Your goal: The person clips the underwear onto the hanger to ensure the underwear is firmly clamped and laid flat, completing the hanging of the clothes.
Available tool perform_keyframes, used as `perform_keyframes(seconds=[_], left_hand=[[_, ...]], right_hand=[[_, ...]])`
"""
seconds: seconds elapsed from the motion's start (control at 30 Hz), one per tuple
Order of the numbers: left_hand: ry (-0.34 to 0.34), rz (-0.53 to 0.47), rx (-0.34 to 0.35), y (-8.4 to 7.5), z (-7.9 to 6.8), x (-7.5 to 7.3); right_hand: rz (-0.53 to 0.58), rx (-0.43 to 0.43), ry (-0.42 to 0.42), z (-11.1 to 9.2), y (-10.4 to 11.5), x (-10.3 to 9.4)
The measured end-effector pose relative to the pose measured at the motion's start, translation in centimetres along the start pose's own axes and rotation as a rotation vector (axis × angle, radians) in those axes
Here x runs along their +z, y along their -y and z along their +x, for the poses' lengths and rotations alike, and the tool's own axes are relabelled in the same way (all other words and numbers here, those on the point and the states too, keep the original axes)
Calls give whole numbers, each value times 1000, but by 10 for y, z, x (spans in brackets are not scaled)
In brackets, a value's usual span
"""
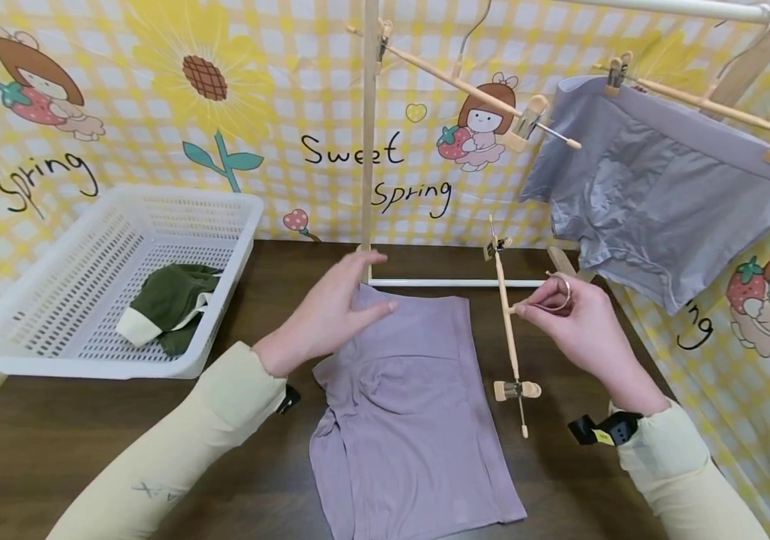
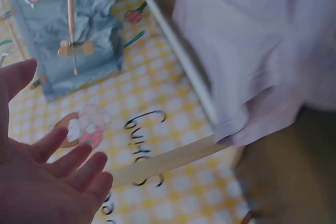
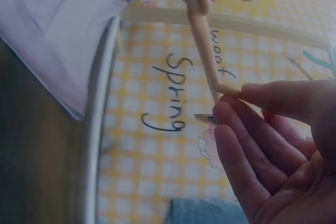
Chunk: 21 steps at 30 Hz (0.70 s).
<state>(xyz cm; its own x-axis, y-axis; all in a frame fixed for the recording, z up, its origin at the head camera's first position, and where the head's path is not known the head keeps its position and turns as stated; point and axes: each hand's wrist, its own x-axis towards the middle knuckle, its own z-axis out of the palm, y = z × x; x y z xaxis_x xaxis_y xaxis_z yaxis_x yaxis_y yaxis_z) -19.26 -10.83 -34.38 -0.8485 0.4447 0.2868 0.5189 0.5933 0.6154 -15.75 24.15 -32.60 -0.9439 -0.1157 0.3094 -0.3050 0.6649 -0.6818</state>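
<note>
Head view: right hand (image 1: 584,319) pinches a slim pale-wood clip hanger (image 1: 505,300) at its middle stub, thin curved metal hook (image 1: 566,291) by the fingers, one clip towards each end of the rod; left hand (image 1: 331,311) spread, over the waistband corner of smooth lilac stretch-fabric shorts (image 1: 419,427), which lie mostly flat, side a bit rumpled, on a dark wood-grain table (image 1: 27,446). Left: rectangular white perforated plastic basket (image 1: 81,366) with a crumpled dark green cloth garment, white-trimmed (image 1: 172,296). Right: wrinkled grey-lilac shorts (image 1: 669,195) clipped at the waistband to a wooden hanger; another wooden clip hanger (image 1: 442,75) hangs beside it, carrying nothing. Yellow-and-white checked backdrop (image 1: 317,97), printed. Left wrist view: left palm and fingers loosely extended, holding nothing, apart from lilac shorts; pinched hanger beyond, in front of the wrinkled shorts. Right wrist view: thumb and fingertips pinch the hanger's rounded wooden stub, other fingers bent alongside; lilac fabric at upper left.
</note>
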Motion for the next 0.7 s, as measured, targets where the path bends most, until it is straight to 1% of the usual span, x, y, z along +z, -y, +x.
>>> perform_keyframes(seconds=[0.07, 0.17, 0.27, 0.33, 0.4, 0.57, 0.7], left_hand=[[49, -8, -3, 4, -6, 7], [133, 9, 22, 8, -14, 17], [249, 36, 62, 12, -20, 26], [336, 44, 65, 15, -23, 31], [404, 54, 63, 17, -26, 36], [518, 103, 39, 20, -33, 46], [594, 154, 17, 21, -39, 52]], right_hand=[[4, -7, 23, -3, -3, 5], [24, -7, 49, -6, -9, 12], [35, 9, 92, -9, -16, 19], [29, 21, 124, -12, -20, 23], [28, 36, 155, -16, -24, 27], [59, 81, 205, -26, -31, 34], [131, 99, 262, -32, -37, 40]])
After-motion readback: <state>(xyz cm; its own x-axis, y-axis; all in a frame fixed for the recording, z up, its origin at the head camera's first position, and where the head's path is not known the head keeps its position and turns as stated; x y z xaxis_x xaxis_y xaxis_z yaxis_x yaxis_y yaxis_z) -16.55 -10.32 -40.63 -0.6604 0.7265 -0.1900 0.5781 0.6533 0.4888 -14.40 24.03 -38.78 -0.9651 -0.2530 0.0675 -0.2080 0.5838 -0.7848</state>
